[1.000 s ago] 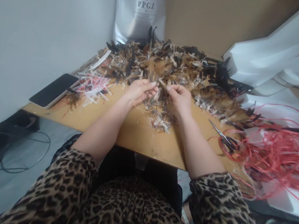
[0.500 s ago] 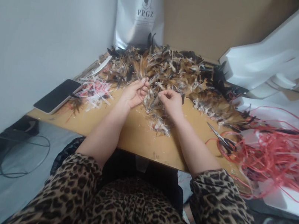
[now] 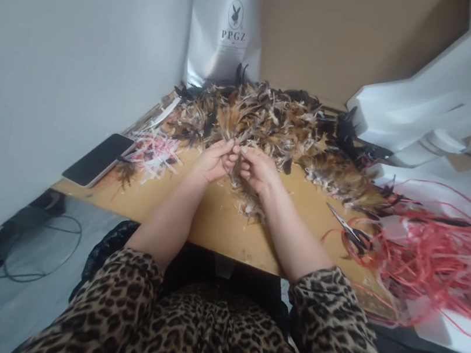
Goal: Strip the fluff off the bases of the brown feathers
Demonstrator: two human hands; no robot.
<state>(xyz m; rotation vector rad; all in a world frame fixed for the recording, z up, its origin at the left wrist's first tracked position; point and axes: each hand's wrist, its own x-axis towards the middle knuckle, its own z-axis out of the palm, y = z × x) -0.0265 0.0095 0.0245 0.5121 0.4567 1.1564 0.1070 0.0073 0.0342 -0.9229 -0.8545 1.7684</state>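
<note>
My left hand (image 3: 216, 162) pinches the base of a small bunch of brown feathers (image 3: 231, 121), which fans out upward from the fingertips. Close against it, my right hand (image 3: 258, 169) has thumb and forefinger pressed together at the bunch's lower end; whatever lies between them is too small to make out. Behind both hands spreads a large heap of loose brown, black and whitish feathers (image 3: 283, 119). A few pale fluffy feathers (image 3: 251, 207) lie on the wooden table (image 3: 226, 240) below my wrists.
On the left are a phone (image 3: 97, 160) and pink and white strips (image 3: 154, 152). Scissors (image 3: 347, 225) lie right of my right forearm, beside a tangle of red ribbon (image 3: 439, 260). A silver bag (image 3: 224, 57) stands behind the heap, and white bags (image 3: 422, 110) at right.
My right hand has moved left and up, so its fingertips now meet those of my left hand at the feather bunch. The view has shifted slightly.
</note>
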